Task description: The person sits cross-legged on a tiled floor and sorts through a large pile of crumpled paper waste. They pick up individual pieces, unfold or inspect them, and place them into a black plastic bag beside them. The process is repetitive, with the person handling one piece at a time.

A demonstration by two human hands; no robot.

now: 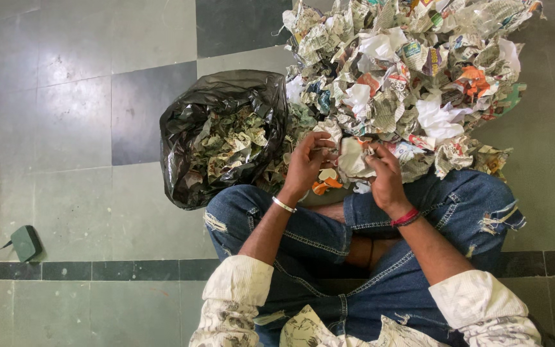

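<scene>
I sit cross-legged on the floor in torn blue jeans. My left hand (306,164) and my right hand (385,178) together grip a crumpled piece of paper (351,159) just above my knees. A metal bangle circles my left wrist and a red band my right. Right behind my hands lies a big pile of crumpled newspaper (406,71). A black plastic bag (226,96), open and partly filled with crumpled paper, stands to the left of my left hand.
The floor has pale green and dark grey tiles (65,128). A small green box with a cable (26,243) lies at the lower left. Orange paper scraps (325,185) rest between my knees.
</scene>
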